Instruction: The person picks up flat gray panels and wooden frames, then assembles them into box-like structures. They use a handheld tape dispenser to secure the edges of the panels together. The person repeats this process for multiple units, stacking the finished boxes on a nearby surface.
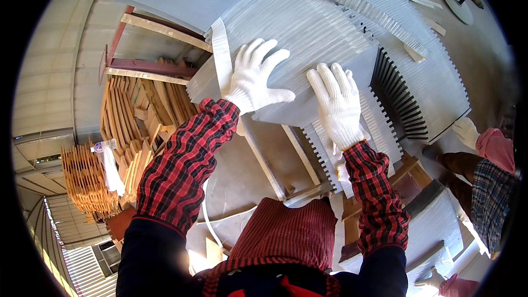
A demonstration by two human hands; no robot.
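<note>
My left hand, in a white knitted glove, lies with fingers spread on a grey panel with a finely ridged surface. Beside its wrist stands a pale flat strip. My right hand, gloved the same way, rests with fingers stretched out at a smooth grey sheet; its thumb is partly hidden. Neither hand grips anything. Under and beside my right wrist lies a ridged grey piece with toothed edges. To its right, dark slots show along a comb-edged grey stack.
Wooden strips are piled at left, near a reddish frame. A rail frame stands below the panels. At right are another person's gloved hand and checked clothing; another gloved hand shows lower right. Grey sheets lie nearby.
</note>
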